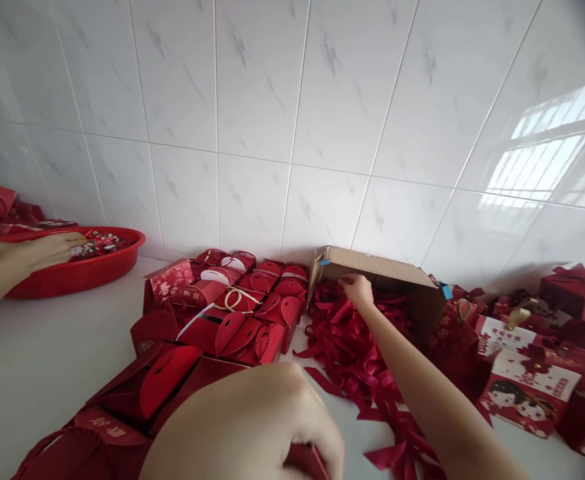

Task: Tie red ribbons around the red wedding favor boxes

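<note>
Large in the foreground, my left hand is curled closed around a red card gift box; only a small part of it shows between thumb and fingers. My right hand reaches into a cardboard box lying on its side, its fingers bent together over a heap of dark red ribbons. Whatever those fingertips pinch is hidden. Ribbons spill from the cardboard box onto the white surface. Left of it stand several red gift boxes packed close together, some with cord handles, one with a cream rope loop.
At the far left, another person's hands work over a red plastic basin holding small wrapped pieces. Finished-looking gift boxes with ribbon bows crowd the right side. A tiled wall closes off the back.
</note>
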Available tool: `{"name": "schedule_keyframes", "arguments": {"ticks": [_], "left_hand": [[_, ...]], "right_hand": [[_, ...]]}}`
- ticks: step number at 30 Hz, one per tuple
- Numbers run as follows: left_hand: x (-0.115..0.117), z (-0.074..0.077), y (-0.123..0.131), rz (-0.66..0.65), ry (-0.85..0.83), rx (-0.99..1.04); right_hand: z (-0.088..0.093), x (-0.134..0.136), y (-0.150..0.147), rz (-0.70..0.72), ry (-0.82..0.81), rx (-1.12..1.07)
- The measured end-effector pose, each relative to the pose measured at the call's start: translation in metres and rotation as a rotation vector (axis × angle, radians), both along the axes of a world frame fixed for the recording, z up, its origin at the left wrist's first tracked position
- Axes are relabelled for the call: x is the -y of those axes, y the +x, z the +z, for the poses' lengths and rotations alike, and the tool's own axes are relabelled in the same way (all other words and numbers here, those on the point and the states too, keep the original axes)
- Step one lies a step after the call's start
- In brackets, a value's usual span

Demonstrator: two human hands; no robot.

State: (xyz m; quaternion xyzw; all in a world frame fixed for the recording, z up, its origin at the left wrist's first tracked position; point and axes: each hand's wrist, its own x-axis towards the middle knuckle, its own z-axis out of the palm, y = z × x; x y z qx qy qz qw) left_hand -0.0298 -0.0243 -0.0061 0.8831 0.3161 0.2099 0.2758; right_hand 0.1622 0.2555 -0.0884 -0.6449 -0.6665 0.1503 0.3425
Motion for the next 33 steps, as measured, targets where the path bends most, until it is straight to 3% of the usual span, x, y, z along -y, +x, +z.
{"name": "schedule_keyframes", "arguments": {"ticks": [5, 9, 12, 15, 18, 22, 25, 27, 29, 33], "left_hand": [[-0.028, 0.006, 0.014, 0.112, -0.064, -0.084], [-0.06, -0.009, 0.027, 0.242, -0.032, -0.113], [-0.08, -0.025, 0.04, 0.316, -0.035, -0.113], [-0.09, -0.036, 0.053, 0.351, -0.024, -0.1], [-0.09, -0.04, 0.063, 0.366, -0.023, -0.101], [-0.078, -0.03, 0.066, 0.37, 0.008, -0.111], [-0.059, -0.015, 0.065, 0.397, 0.218, 0.025], [-0.042, -0.004, 0.065, 0.317, 0.352, 0.165], [-0.025, 0.004, 0.067, 0.147, 0.419, 0.253], [-0.007, 0.009, 0.074, 0.008, 0.45, 0.232]], "right_hand": [[0.023, 0.075, 0.052, 0.058, 0.348, -0.107], [0.039, 0.145, 0.1, 0.032, 0.554, -0.234], [0.049, 0.19, 0.121, 0.283, 0.69, -0.424], [0.057, 0.22, 0.124, 0.654, 0.681, -0.297], [0.062, 0.235, 0.117, 0.903, 0.624, -0.153], [0.063, 0.244, 0.11, 0.97, 0.677, -0.149], [0.063, 0.248, 0.11, 0.995, 0.682, -0.16], [0.063, 0.251, 0.111, 1.013, 0.666, -0.166], [0.063, 0.253, 0.111, 1.031, 0.644, -0.166], [0.061, 0.255, 0.107, 1.084, 0.607, -0.173]]}}
